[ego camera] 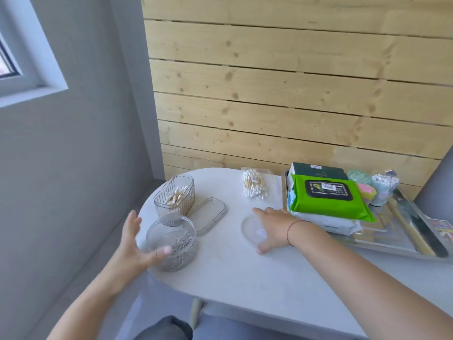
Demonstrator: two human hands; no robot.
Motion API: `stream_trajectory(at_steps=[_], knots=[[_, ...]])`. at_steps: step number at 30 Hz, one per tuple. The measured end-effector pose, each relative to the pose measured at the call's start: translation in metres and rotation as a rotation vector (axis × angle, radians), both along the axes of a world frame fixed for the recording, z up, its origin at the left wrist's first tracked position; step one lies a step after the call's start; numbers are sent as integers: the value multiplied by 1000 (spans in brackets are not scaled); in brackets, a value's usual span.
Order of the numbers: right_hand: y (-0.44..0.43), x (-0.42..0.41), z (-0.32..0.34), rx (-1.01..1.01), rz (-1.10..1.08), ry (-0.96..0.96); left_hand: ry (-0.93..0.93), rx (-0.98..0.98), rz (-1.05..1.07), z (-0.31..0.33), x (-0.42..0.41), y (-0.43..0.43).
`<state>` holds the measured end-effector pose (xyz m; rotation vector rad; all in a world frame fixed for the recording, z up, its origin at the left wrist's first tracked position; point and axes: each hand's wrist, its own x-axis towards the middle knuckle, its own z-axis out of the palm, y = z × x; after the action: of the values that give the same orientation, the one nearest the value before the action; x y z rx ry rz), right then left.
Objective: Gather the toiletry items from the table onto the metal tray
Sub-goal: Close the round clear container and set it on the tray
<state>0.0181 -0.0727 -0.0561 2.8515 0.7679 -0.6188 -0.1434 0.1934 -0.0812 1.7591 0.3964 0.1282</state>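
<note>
My left hand (137,244) is spread open against the near-left side of a round clear jar (171,244) holding metal pins, thumb on its front wall. My right hand (272,224) lies flat, fingers apart, on a round clear lid (250,229) on the white table (245,278). Behind the jar stands a ribbed clear box of cotton swabs (175,195), its flat lid (209,215) lying beside it. A clear pack of cotton swabs (255,185) lies farther back. The metal tray (392,244) at right carries a green wipes pack (326,195) stacked on other packs.
On the tray there are also a cup of cotton swabs (383,186), pastel sponges (365,190) and a long-handled brush (409,229). A wooden plank wall stands behind the table. The table's rounded left end drops off near the grey wall.
</note>
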Motion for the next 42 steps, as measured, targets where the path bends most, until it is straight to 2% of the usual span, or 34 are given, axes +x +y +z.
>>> stream_trajectory(at_steps=[3,7,15,18,24,30,35,42], knots=[[-2,-8,-2,109,-20,-11,4,6,-47,-22,-5,-12],[-5,-23,-5,247,-24,8,-30,46,1,-29,-5,-21],[-2,-42,-6,256,-5,-62,-82,206,163,-35,-3,-33],[-5,-58,5,324,3,-95,-161,205,177,-23,-16,-40],[-47,-96,41,585,-35,-62,-240,236,-118,11,-14,-92],[-102,-104,85,894,-191,-116,-246,120,-310,26,34,-163],[-117,-94,74,959,-256,-90,-254,-102,-427,22,49,-216],[-125,-96,47,883,-243,-93,-223,-126,-531,2,53,-235]])
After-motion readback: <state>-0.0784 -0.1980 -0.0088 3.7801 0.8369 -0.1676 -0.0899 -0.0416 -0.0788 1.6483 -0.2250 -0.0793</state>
